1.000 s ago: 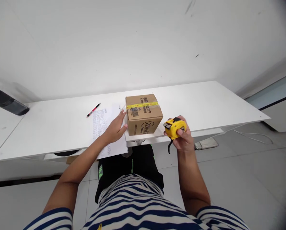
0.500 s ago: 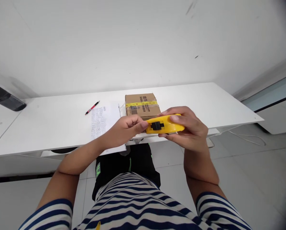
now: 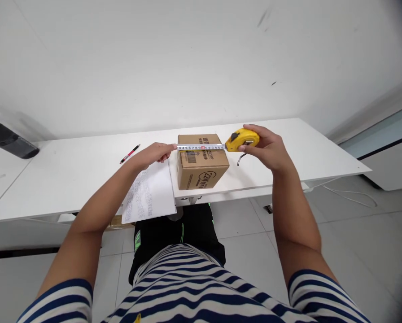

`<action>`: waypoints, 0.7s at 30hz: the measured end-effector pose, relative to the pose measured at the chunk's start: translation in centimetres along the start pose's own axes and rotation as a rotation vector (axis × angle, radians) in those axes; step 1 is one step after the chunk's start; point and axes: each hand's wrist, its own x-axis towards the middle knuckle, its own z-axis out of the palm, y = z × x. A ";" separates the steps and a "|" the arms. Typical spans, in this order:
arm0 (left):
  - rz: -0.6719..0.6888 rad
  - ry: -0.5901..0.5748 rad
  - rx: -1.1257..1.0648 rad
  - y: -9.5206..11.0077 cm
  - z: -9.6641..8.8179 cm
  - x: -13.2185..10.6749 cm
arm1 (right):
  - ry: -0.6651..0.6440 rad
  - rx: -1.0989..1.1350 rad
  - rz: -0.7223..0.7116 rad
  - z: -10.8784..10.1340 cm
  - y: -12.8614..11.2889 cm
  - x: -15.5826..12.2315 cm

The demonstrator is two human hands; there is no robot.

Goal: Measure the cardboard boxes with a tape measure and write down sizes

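A small cardboard box (image 3: 201, 168) with yellow tape stands near the front edge of a white table (image 3: 69, 175). My right hand (image 3: 268, 146) grips a yellow tape measure (image 3: 243, 139) just right of the box top. Its white blade (image 3: 201, 147) stretches left across the box top. My left hand (image 3: 155, 152) pinches the blade's end at the box's left edge.
A sheet of handwritten paper (image 3: 149, 195) hangs over the table's front edge left of the box. A red pen (image 3: 130, 154) lies further back. A dark object (image 3: 6, 139) sits at the far left. A white wall rises behind the table.
The hands moved apart and forward from in front of my body. The blade is now pulled out over the box top, left hand at the left edge, right hand at the right.
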 end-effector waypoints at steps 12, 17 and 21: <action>-0.093 -0.044 -0.053 0.3 2.5 0.2 | -0.080 -0.060 -0.044 1.1 0.0 -0.5; -0.090 -0.044 -0.082 0.3 2.6 0.2 | -0.090 -0.083 -0.060 1.1 0.0 -0.7; -0.088 -0.024 -0.100 0.1 2.8 0.3 | -0.088 -0.081 -0.066 1.0 0.2 -0.7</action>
